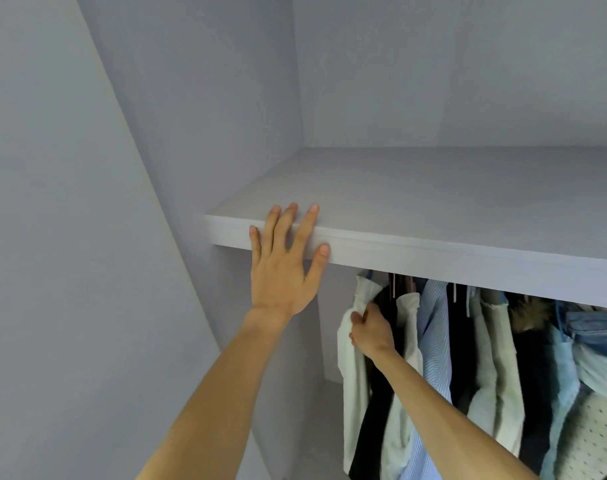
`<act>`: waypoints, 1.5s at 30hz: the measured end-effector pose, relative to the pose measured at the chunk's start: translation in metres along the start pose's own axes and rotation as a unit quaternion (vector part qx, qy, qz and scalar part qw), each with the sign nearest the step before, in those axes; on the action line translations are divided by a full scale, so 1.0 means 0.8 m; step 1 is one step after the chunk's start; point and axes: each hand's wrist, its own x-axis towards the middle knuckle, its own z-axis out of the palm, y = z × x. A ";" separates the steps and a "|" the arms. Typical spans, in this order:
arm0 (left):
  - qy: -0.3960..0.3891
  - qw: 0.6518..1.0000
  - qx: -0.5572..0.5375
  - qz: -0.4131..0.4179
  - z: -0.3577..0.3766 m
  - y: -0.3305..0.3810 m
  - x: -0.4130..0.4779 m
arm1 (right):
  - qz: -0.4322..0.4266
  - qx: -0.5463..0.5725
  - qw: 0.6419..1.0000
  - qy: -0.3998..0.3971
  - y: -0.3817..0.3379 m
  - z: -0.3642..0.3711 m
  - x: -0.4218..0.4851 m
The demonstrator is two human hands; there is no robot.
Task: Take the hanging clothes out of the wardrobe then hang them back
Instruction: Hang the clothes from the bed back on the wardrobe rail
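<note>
The left hand [284, 268] is laid flat in the centre of the frame, fingers straight and spread over the front edge of the shelf [433, 209], thumb against its face. Lower and to the right, the right hand [373, 332] is closed on the white garment [352, 368] near its shoulder; the thumb is seen pinching the cloth, while the fingers are buried in the fabric.

The upper half and left of the frame are filled by the pale grey wardrobe [208, 98], its top cut off. The shelf is run from centre to right edge.

Below it, at lower right, the hanging clothes [485, 358] are packed tightly together, cut off by the right and bottom edges. The rail is hidden behind the shelf. From the left are found the white garment, a black garment [374, 410] wrapped inside it, and a blue striped shirt [433, 327]; further right, pale and dark pieces are hard to separate. Denim [589, 327] and a dotted cream fabric [599, 431] are seen at the far right. Thin hanger hooks [393, 284] are only just made out under the shelf.
</note>
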 end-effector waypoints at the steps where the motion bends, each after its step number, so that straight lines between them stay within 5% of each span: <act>1: 0.001 1.000 -0.001 0.000 0.001 -0.001 0.000 | 0.008 -0.002 1.000 0.004 0.004 0.002 0.005; 9: 0.002 1.000 0.007 -0.005 0.005 -0.002 0.000 | 0.008 0.078 0.997 -0.016 0.003 -0.011 -0.024; 16: -0.029 0.999 -0.014 -0.040 -0.002 0.005 -0.021 | -0.047 0.042 0.997 -0.038 0.050 -0.035 -0.093; 21: -0.144 0.979 -0.036 -0.137 -0.009 -0.006 -0.163 | -0.130 0.035 0.990 -0.042 0.050 -0.053 -0.162; 26: -0.200 0.938 -0.047 -0.281 -0.078 -0.010 -0.381 | -0.231 -0.030 0.962 -0.143 0.045 -0.025 -0.241; 34: -0.214 0.807 0.130 -0.534 -0.310 0.027 -0.720 | -0.450 -0.179 0.808 -0.335 0.063 0.116 -0.453; 39: -0.194 0.653 0.183 -0.709 -0.472 0.142 -0.901 | -0.561 -0.208 0.651 -0.467 0.077 0.194 -0.627; 45: -0.069 0.479 0.239 -0.842 -0.620 0.345 -1.027 | -0.646 -0.176 0.467 -0.578 0.101 0.232 -0.860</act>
